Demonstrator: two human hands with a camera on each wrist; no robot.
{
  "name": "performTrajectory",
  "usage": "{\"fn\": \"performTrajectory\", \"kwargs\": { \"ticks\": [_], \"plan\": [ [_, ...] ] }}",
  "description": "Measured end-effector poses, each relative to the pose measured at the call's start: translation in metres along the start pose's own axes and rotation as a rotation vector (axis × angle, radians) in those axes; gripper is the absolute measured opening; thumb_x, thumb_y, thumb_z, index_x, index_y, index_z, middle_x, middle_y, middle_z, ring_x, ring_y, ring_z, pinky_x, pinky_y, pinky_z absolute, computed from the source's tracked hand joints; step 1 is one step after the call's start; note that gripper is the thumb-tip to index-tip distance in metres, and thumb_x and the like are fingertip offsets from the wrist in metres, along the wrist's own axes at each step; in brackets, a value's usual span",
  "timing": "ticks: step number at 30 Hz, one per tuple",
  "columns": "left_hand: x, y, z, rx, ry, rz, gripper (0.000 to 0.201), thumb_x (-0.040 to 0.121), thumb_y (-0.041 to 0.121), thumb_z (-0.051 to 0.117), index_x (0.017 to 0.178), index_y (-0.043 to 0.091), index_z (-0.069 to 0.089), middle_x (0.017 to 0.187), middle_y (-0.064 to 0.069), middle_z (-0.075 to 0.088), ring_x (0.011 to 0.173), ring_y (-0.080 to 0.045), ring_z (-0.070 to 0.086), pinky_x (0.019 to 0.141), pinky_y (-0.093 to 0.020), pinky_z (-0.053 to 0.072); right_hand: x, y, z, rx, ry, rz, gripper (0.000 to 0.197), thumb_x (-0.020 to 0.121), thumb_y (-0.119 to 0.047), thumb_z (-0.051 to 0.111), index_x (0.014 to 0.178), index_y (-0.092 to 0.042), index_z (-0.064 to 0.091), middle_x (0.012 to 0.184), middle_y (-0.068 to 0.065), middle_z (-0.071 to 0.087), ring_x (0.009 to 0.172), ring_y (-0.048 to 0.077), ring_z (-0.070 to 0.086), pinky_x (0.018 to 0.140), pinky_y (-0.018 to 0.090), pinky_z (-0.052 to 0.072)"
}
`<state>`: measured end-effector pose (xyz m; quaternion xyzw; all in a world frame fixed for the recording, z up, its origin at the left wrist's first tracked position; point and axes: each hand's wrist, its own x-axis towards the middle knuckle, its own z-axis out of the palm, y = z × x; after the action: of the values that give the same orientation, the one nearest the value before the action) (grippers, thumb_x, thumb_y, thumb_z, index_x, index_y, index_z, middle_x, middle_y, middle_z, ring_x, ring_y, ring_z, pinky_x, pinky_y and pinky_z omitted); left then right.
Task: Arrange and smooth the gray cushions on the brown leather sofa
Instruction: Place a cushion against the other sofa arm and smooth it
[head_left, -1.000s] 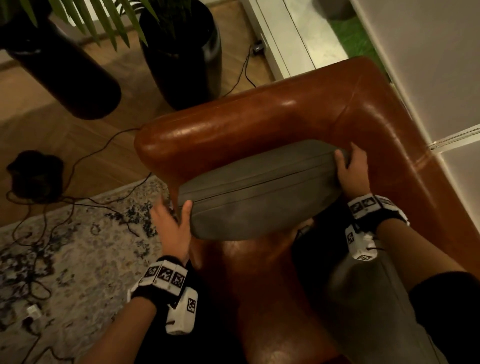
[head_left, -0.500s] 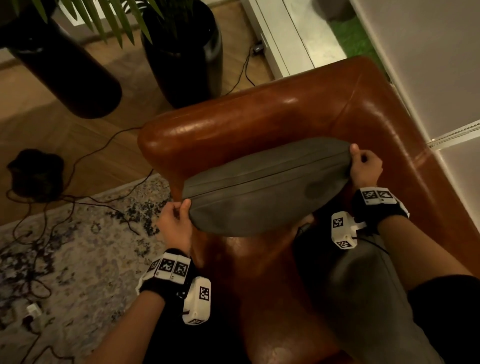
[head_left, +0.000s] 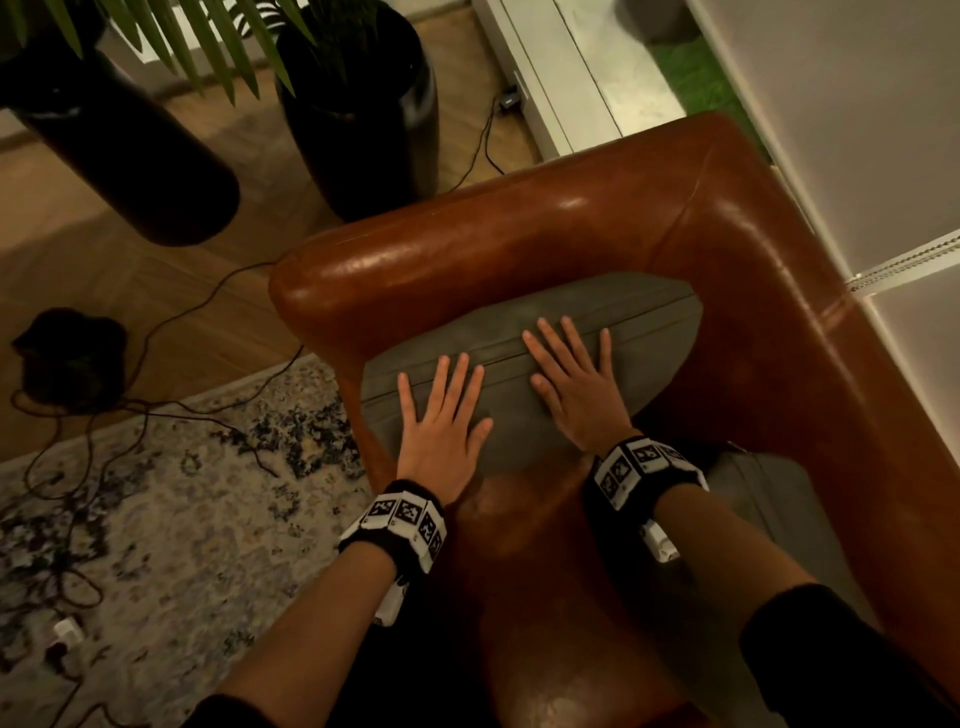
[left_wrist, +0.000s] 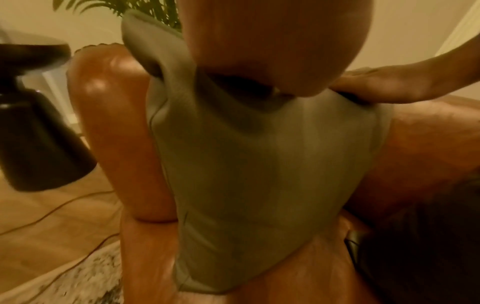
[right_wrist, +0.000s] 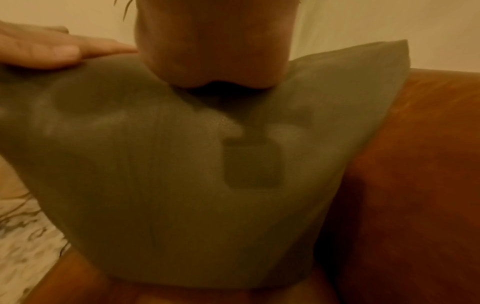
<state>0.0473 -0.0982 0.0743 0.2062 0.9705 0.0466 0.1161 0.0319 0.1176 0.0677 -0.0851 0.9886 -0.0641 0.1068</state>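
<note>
In the middle of the head view, a gray cushion (head_left: 519, 374) stands on its edge against the armrest of the brown leather sofa (head_left: 493, 244), its lower edge on the seat. Both hands lie flat on its upper part, holding nothing. The left hand (head_left: 441, 415) is spread wide, fingers straight and apart, palm on the cushion's left half, thumb pointing toward the center. The right hand (head_left: 576, 384) is just as wide, its fingers fanned across the seam (head_left: 649, 332) on the right half. The two hands are near each other but apart. In the left wrist view the heel of the left hand (left_wrist: 275, 51) dents the fabric. The right wrist view shows the same under the right hand (right_wrist: 215, 41), with the left hand's fingers (right_wrist: 52, 49) at the upper left of that frame. A second gray cushion (head_left: 769, 499) lies on the seat at the lower right, partly hidden by the right forearm. Two dark planters (head_left: 363, 104) stand on the wooden floor (head_left: 104, 260) at the upper left, and a patterned rug (head_left: 156, 519) with cables (head_left: 171, 322) fills the lower left.
</note>
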Motion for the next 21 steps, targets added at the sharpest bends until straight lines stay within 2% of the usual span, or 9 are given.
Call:
{"fn": "performTrajectory", "kwargs": {
  "ticks": [3, 7, 10, 13, 15, 17, 19, 21],
  "plan": [
    [0.002, 0.004, -0.001, -0.010, -0.016, -0.024, 0.065, 0.096, 0.052, 0.016, 0.151, 0.018, 0.016, 0.159, -0.004, 0.015, 0.147, -0.024, 0.010, 0.113, -0.062, -0.004, 0.001, -0.001, -0.003, -0.027, 0.007, -0.002, 0.055, 0.100, -0.048, 0.008, 0.151, -0.028, 0.018, 0.159, -0.004, 0.017, 0.148, 0.021, 0.007, 0.114, 0.063, -0.003],
    [0.001, 0.010, -0.003, -0.007, -0.027, -0.051, 0.066, 0.096, 0.054, 0.012, 0.150, 0.016, 0.015, 0.158, -0.006, 0.017, 0.147, -0.026, 0.012, 0.112, -0.064, 0.002, -0.003, -0.003, -0.002, -0.012, 0.034, -0.009, 0.056, 0.100, -0.050, 0.007, 0.150, -0.030, 0.022, 0.158, -0.004, 0.022, 0.148, 0.022, 0.009, 0.112, 0.065, -0.002],
    [0.007, 0.021, -0.014, -0.034, 0.044, -0.089, 0.063, 0.099, 0.046, 0.005, 0.149, 0.011, 0.018, 0.158, -0.008, 0.019, 0.147, -0.027, 0.014, 0.111, -0.066, 0.003, 0.003, -0.017, -0.005, 0.019, 0.105, -0.029, 0.056, 0.101, -0.046, 0.011, 0.151, -0.023, 0.020, 0.159, -0.005, 0.019, 0.148, 0.020, 0.007, 0.113, 0.064, -0.003],
    [0.028, 0.031, -0.024, -0.072, 0.120, -0.099, 0.061, 0.100, 0.039, -0.003, 0.148, 0.008, 0.020, 0.157, -0.007, 0.022, 0.147, -0.024, 0.015, 0.112, -0.062, 0.004, 0.004, -0.042, 0.004, 0.011, 0.057, -0.106, 0.055, 0.100, -0.038, 0.013, 0.152, -0.020, 0.012, 0.160, -0.003, 0.016, 0.148, 0.020, 0.008, 0.114, 0.062, 0.006],
    [0.038, 0.029, -0.020, -0.071, 0.092, -0.118, 0.060, 0.100, 0.039, -0.003, 0.149, 0.009, 0.016, 0.158, -0.006, 0.019, 0.147, -0.023, 0.011, 0.113, -0.060, 0.000, -0.001, -0.046, 0.010, 0.015, 0.025, -0.082, 0.056, 0.100, -0.038, 0.012, 0.152, -0.018, 0.013, 0.160, -0.002, 0.017, 0.148, 0.020, 0.011, 0.113, 0.062, 0.010],
    [0.042, 0.021, -0.009, -0.054, 0.043, -0.161, 0.062, 0.098, 0.041, -0.003, 0.150, 0.009, 0.007, 0.159, -0.006, 0.012, 0.148, -0.023, 0.005, 0.114, -0.058, -0.004, 0.002, -0.043, 0.006, 0.050, 0.086, -0.054, 0.054, 0.101, -0.036, 0.012, 0.151, -0.017, 0.017, 0.159, -0.001, 0.021, 0.147, 0.018, 0.014, 0.113, 0.061, 0.010],
    [0.040, 0.017, 0.001, -0.015, 0.007, -0.190, 0.063, 0.096, 0.041, -0.006, 0.149, 0.009, -0.001, 0.160, -0.007, 0.007, 0.148, -0.024, 0.001, 0.114, -0.057, -0.008, 0.014, -0.041, -0.005, 0.088, 0.158, -0.044, 0.054, 0.101, -0.034, 0.013, 0.151, -0.015, 0.019, 0.158, 0.000, 0.022, 0.147, 0.017, 0.015, 0.115, 0.058, 0.005],
    [0.037, 0.021, 0.005, 0.012, -0.004, -0.191, 0.062, 0.095, 0.041, -0.007, 0.149, 0.008, -0.004, 0.160, -0.007, 0.004, 0.148, -0.024, -0.001, 0.113, -0.056, -0.013, 0.029, -0.038, -0.009, 0.072, 0.133, -0.054, 0.054, 0.101, -0.035, 0.012, 0.151, -0.015, 0.019, 0.158, 0.000, 0.022, 0.147, 0.018, 0.014, 0.116, 0.056, 0.002]
  ]
}}
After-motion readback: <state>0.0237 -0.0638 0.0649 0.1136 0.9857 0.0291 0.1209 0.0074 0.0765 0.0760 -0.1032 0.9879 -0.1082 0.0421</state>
